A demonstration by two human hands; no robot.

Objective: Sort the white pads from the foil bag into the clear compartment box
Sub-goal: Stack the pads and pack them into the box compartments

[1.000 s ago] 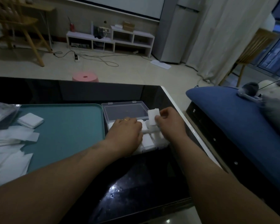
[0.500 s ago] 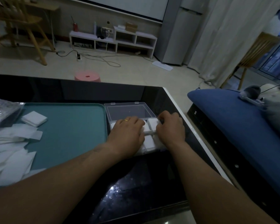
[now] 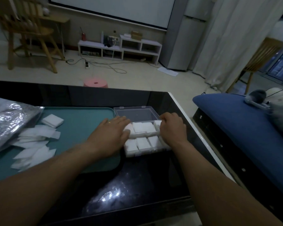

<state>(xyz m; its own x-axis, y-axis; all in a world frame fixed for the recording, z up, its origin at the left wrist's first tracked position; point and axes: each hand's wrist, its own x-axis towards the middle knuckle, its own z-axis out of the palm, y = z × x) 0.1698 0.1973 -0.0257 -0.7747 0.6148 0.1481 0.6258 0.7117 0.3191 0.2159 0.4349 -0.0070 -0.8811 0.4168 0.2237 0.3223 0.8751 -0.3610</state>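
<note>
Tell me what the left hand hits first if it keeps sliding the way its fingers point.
The left hand points right and slightly away, fingertips already at the clear compartment box. It would probably meet the white pads packed in the back row first; depth is unclear.

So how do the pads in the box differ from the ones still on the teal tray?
The pads in the clear box sit packed in neat compartments; the loose pads lie scattered and overlapping on the teal tray. Both hands rest at the boxed ones; nothing touches the loose ones. All are white squares.
</note>
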